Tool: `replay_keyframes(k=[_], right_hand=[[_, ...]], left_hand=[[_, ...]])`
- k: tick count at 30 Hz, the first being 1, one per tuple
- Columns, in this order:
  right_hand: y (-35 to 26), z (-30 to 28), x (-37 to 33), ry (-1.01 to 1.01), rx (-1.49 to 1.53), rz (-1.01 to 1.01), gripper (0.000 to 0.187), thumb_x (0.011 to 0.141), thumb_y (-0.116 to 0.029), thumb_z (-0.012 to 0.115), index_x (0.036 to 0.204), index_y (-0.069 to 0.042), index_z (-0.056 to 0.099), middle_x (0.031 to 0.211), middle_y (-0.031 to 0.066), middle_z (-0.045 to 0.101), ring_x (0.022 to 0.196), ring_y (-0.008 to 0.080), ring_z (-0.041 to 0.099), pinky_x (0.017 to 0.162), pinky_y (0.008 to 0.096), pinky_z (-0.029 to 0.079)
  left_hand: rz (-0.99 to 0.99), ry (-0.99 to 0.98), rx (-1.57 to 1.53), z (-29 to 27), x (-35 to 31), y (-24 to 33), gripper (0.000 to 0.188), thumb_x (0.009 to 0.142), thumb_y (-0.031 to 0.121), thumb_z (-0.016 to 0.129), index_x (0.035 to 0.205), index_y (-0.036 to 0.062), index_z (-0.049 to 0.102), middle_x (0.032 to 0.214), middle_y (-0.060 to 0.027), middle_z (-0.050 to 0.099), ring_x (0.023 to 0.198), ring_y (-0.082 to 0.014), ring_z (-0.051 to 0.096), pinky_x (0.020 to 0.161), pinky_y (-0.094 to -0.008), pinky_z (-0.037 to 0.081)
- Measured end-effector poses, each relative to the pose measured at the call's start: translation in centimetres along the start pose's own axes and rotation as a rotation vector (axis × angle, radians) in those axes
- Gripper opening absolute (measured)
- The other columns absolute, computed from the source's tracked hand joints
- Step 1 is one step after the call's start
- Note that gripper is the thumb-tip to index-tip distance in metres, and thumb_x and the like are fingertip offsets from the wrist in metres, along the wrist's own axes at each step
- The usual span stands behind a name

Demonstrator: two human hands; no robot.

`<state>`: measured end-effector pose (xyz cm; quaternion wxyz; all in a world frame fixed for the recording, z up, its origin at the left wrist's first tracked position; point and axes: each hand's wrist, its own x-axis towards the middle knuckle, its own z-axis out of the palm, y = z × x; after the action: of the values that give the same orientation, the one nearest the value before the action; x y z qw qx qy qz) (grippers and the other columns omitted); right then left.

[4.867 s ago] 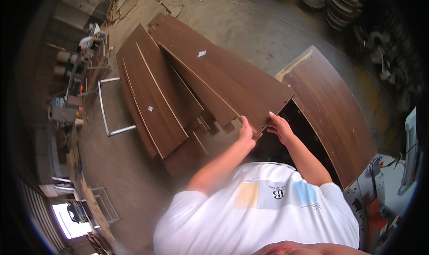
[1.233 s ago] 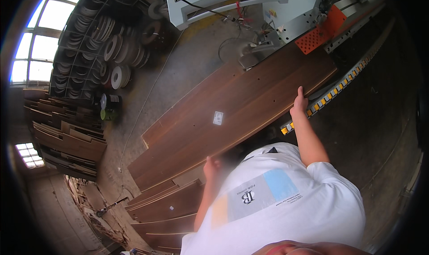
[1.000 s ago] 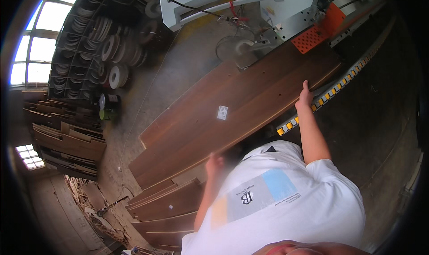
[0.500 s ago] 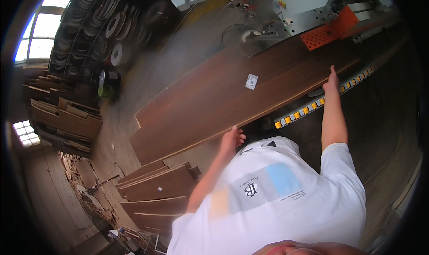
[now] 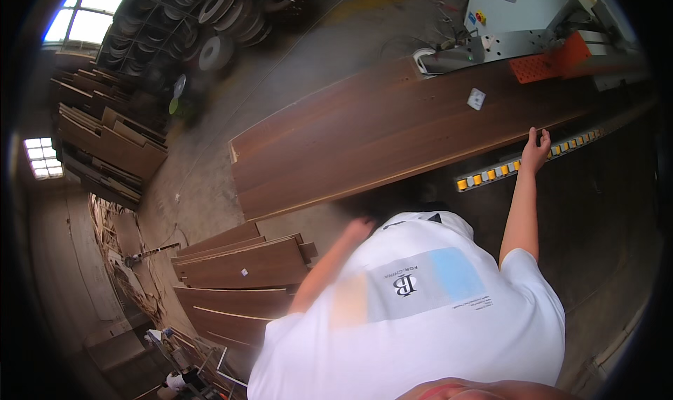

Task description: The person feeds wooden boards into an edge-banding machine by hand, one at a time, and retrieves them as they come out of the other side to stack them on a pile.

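A long dark-brown wood panel [image 5: 364,140] lies slantwise in front of me, with a small white label [image 5: 476,99] on its top. The panel's right part runs under an orange perforated guard [image 5: 536,69] on a machine. My right hand [image 5: 537,151] is at the panel's near edge, fingers stretched out and apart, the fingertips at the edge. My left hand [image 5: 361,227] is off the panel, close to my waist. Motion smears its fingers, and nothing can be made out in it.
A rail of yellow and grey rollers [image 5: 501,170] runs under my right wrist. Brown panels [image 5: 242,263] are stacked at my left. More boards [image 5: 112,144] lean farther left, near a rack of edging rolls [image 5: 165,21]. A pale machine cabinet [image 5: 501,14] stands at the far right.
The panel has slid right, its label now closer to the orange guard. My left hand has come away from the panel's near edge. The view has also shifted.
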<state>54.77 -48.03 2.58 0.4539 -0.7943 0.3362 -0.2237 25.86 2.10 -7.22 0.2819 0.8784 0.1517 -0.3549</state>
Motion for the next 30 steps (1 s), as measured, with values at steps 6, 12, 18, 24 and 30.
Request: replay_keyframes(k=[6,12,18,24,30], right_hand=[[-4.2,1.5,-10.5,-0.227,-0.178,-0.21,0.046,0.095,-0.038,0.062,0.132,-0.012,0.056,0.141,0.0068,0.053,0.132,0.027,0.048,0.109,0.0394,0.038],[-9.2,6.6,-21.5,-0.529,-0.22,-0.537,0.042,0.094,-0.034,0.063,0.129,-0.011,0.059,0.132,0.0104,0.06,0.125,0.0291,0.053,0.105,0.0399,0.042],[-14.1,12.4,-33.5,-0.822,-0.163,-0.855,0.044,0.087,-0.031,0.068,0.124,-0.009,0.06,0.131,0.0108,0.061,0.123,0.0294,0.055,0.104,0.0415,0.043],[-15.3,17.7,-43.4,-0.97,-0.172,-1.108,0.048,0.088,-0.033,0.066,0.127,-0.007,0.057,0.138,0.0125,0.055,0.132,0.0308,0.048,0.112,0.0473,0.034],[-14.5,20.1,-48.5,-0.798,-0.311,-1.119,0.051,0.09,-0.041,0.06,0.132,-0.011,0.055,0.148,0.008,0.047,0.141,0.0248,0.037,0.119,0.051,0.022]], left_hand=[[-0.116,-0.103,0.037,-0.4,-3.6,-13.6,0.048,0.092,0.046,0.054,0.119,0.0086,0.067,0.118,-0.0193,0.066,0.11,-0.0335,0.063,0.092,-0.0418,0.05],[-0.271,0.057,-0.312,0.0,-6.0,-19.2,0.04,0.09,0.031,0.054,0.117,0.0057,0.068,0.109,-0.0181,0.07,0.101,-0.0325,0.067,0.088,-0.0414,0.053],[-0.315,0.23,-0.451,4.3,-8.1,-21.1,0.043,0.09,0.036,0.058,0.115,0.0028,0.067,0.106,-0.0172,0.07,0.096,-0.0309,0.068,0.084,-0.0413,0.053],[-0.396,0.183,-0.75,5.5,-10.3,-23.9,0.05,0.09,0.044,0.063,0.117,0.0022,0.066,0.103,-0.0149,0.071,0.092,-0.0262,0.067,0.082,-0.0381,0.052],[-0.509,0.186,-0.688,-0.4,-15.9,-22.6,0.04,0.093,0.036,0.06,0.111,0.0006,0.067,0.098,-0.0119,0.071,0.084,-0.0191,0.065,0.077,-0.034,0.051]])
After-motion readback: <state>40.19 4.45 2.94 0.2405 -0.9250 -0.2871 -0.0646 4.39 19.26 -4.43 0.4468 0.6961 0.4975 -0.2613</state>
